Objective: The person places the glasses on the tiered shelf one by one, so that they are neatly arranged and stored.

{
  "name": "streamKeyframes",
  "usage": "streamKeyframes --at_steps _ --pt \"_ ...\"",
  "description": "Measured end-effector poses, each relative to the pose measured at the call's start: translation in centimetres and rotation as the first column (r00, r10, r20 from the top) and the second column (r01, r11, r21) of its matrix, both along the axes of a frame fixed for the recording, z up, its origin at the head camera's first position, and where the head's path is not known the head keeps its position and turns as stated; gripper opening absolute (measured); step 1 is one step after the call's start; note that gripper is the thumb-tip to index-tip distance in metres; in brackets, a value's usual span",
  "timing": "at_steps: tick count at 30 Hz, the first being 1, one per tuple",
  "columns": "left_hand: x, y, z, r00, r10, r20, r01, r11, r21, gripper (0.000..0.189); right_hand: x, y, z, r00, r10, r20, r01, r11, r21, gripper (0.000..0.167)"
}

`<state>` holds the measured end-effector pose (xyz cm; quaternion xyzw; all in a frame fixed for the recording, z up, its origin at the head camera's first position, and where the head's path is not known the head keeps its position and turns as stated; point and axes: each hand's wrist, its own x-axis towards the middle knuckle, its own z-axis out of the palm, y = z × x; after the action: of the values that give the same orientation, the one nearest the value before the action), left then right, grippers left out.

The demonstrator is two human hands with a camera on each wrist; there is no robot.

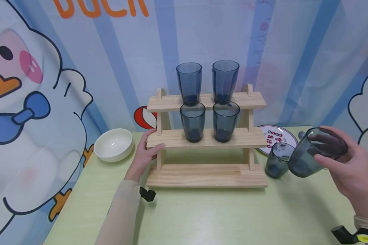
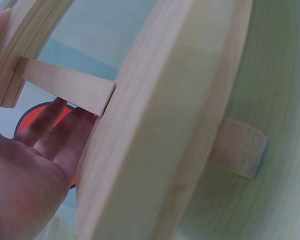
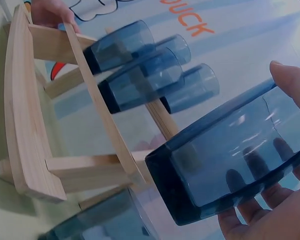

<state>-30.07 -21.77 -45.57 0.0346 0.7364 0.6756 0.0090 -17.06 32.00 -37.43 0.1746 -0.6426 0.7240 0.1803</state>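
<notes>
A three-tier wooden shelf rack (image 1: 199, 175) stands on the table. My left hand (image 1: 147, 151) grips the left end of its middle board, thumb at the front edge; in the left wrist view the fingers (image 2: 55, 132) reach behind a side post. My right hand (image 1: 349, 163) holds a blue-grey drinking glass (image 1: 309, 158) around its side, tilted, to the right of the rack. Two like glasses stand on the top board, a left one (image 1: 189, 81) and a right one (image 1: 225, 80). Two more, a left glass (image 1: 192, 122) and a right glass (image 1: 225, 122), are upright on the middle board.
Another glass (image 1: 276, 165) stands on the table beside the rack's right end, close to the held one. Behind it lies a white plate (image 1: 263, 131) with red lettering. A white bowl (image 1: 113, 144) sits left of the rack. A printed curtain (image 1: 125, 68) hangs behind the table.
</notes>
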Motion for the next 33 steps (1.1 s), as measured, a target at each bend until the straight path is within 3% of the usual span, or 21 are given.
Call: streamKeyframes --at_steps 12,18,26,33 --pt "-0.1 -0.1 0.0 1.0 0.0 -0.004 0.0 1.0 -0.014 0.066 -1.0 -5.2 0.7 0.984 0.164 0.069 -0.167 0.985 0.047 0.075" --pt "-0.1 -0.1 -0.1 1.0 -0.008 -0.004 0.008 1.0 -0.011 0.067 -1.7 -7.9 0.1 0.97 0.22 0.104 -0.233 0.964 0.131 0.078" --pt "0.0 -0.1 -0.1 1.0 -0.003 -0.003 0.003 1.0 -0.016 0.067 -2.9 -11.3 -1.0 0.966 0.199 0.164 -0.243 0.917 0.318 0.078" --pt "-0.1 -0.1 -0.2 1.0 0.0 0.004 0.0 1.0 -0.019 0.068 -3.8 -14.3 -1.8 0.956 0.209 0.206 -0.272 0.892 0.36 0.078"
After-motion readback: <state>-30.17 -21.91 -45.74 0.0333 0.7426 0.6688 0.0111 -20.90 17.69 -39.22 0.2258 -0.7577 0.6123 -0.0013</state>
